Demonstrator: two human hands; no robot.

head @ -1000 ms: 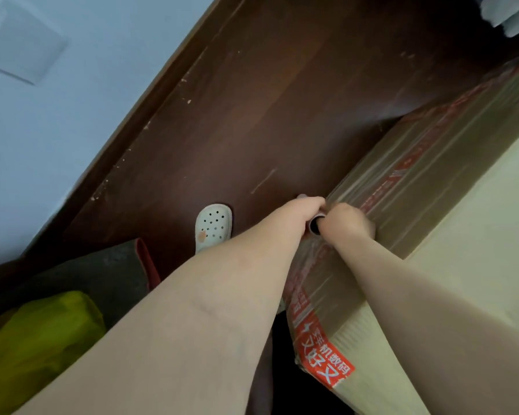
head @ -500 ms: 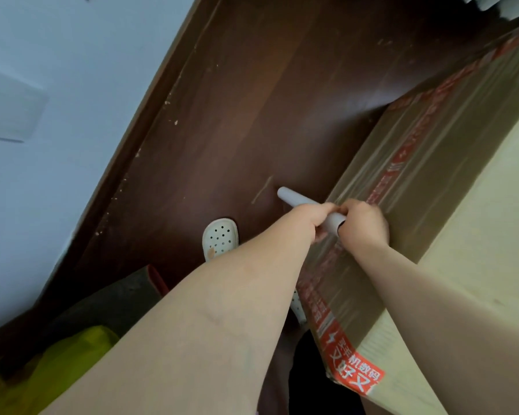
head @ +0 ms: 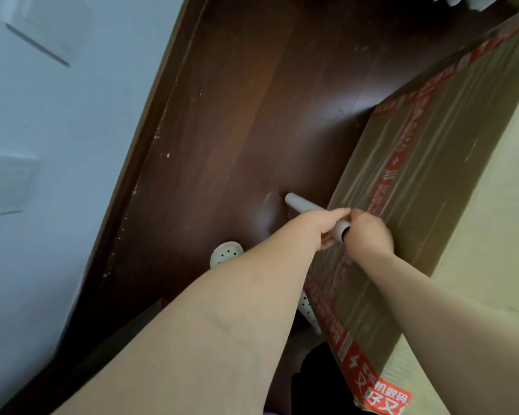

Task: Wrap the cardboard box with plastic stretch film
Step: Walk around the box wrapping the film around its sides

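1. Hands are held together: film roll is gripped by left hand; hold of right hand cannot be told.
2. Taped-shut cardboard box is set on floor beside them.

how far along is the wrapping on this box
Done: the long side of the cardboard box already looks glossy with stretch film over its red tape. In hand: the left hand and right hand both grip the film roll, held against that side. Left: the pale top face looks matte, likely unwrapped; the far sides are out of view.
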